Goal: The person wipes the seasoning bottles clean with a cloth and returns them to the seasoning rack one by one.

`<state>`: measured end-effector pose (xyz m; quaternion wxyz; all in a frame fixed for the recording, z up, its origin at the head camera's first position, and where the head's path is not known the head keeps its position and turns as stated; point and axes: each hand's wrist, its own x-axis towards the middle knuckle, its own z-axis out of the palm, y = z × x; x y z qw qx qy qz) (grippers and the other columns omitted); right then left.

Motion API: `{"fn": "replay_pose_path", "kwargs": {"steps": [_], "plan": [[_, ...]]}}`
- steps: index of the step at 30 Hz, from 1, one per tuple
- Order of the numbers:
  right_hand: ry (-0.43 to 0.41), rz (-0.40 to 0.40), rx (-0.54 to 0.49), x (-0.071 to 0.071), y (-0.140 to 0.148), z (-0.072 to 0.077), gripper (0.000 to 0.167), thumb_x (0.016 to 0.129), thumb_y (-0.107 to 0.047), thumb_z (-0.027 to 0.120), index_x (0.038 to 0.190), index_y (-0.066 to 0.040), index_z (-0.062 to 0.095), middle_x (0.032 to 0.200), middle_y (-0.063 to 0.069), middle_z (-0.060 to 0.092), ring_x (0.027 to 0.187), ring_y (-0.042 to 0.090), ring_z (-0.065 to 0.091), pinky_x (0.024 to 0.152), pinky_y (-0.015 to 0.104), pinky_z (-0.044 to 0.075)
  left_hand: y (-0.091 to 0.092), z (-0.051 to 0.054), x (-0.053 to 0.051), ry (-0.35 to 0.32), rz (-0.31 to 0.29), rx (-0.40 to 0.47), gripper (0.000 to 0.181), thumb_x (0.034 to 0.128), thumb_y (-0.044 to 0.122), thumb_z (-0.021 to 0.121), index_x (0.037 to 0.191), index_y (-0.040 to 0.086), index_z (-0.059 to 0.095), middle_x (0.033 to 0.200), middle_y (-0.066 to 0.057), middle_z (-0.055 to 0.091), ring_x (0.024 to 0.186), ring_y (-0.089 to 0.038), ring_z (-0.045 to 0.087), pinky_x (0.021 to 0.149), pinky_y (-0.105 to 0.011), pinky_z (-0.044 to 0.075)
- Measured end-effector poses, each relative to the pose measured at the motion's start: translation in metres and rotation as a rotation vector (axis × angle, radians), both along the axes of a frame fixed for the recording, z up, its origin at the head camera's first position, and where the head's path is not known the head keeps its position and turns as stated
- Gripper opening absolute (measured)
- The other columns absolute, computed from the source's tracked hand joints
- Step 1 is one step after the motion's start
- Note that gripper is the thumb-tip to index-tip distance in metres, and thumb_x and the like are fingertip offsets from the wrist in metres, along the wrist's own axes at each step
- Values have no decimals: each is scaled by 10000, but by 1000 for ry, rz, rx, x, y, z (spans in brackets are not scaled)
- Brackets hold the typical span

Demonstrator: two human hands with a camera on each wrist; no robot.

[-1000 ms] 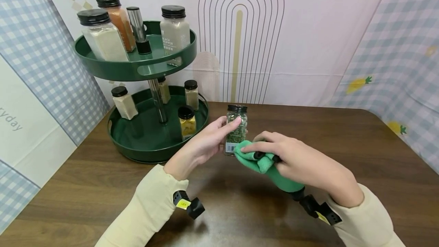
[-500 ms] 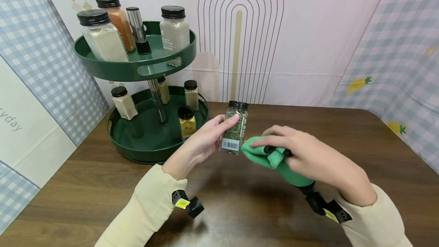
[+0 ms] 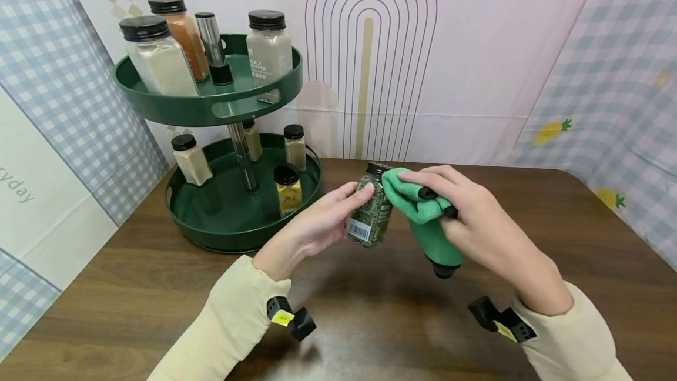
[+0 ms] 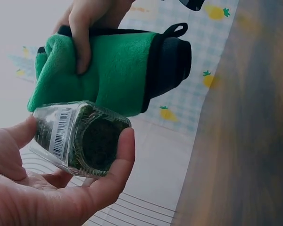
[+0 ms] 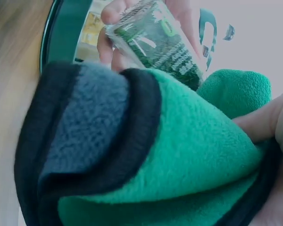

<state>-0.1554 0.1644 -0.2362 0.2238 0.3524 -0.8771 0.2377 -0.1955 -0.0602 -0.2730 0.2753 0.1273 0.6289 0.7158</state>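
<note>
My left hand [image 3: 322,216] grips a clear glass spice jar [image 3: 370,213] with a black lid and dried green herbs inside. The jar is tilted, its top leaning right, and is held above the table. A barcode label shows on its side in the left wrist view. My right hand [image 3: 471,210] pinches a folded green cloth [image 3: 436,246] with black edging. In the head view the cloth touches the jar's upper right side by the lid. The right wrist view shows the cloth [image 5: 193,141] large in front, with the jar [image 5: 155,42] behind it and a grey inner face on the cloth.
On the left stands a two-tier green turntable rack [image 3: 222,240]. Its upper tray [image 3: 174,109] holds large jars, one a black pepper jar [image 3: 270,54]; several small jars, including a yellow one [image 3: 288,190], stand below. Patterned cloth [image 3: 476,63] hangs behind the wooden table [image 3: 529,222].
The cloth in my right hand has gone from the jar's lower part, briefly away to the right, then up to its lid end. My left hand has tilted the jar to the right.
</note>
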Motion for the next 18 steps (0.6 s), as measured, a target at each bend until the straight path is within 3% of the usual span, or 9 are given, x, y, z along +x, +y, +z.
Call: {"fn": "replay_pose_path", "kwargs": {"steps": [6, 12, 18], "plan": [[-64, 23, 71, -1, 1, -3, 814, 687, 222, 393, 1320, -274, 516, 1229, -39, 533, 1056, 120, 541, 819, 303, 442, 1, -2, 2, 17, -12, -31, 447, 1000, 381, 362, 1384, 153, 347, 1226, -135, 519, 1018, -190, 559, 855, -365, 490], [-70, 25, 112, 0, 2, -4, 766, 715, 203, 407, 1306, -268, 533, 1205, -25, 533, 1031, 143, 548, 813, 326, 449, 1, -4, 2, 53, -25, -71, 455, 1007, 382, 330, 1396, 145, 342, 1250, -138, 509, 1067, -197, 525, 899, -370, 446], [-121, 74, 189, 2, -1, -4, 722, 725, 187, 443, 1283, -256, 552, 1189, -17, 529, 992, 120, 546, 784, 316, 467, 2, -4, 0, 40, 28, -105, 470, 997, 431, 316, 1351, 133, 397, 1207, -103, 527, 1072, -191, 511, 897, -363, 433]]}}
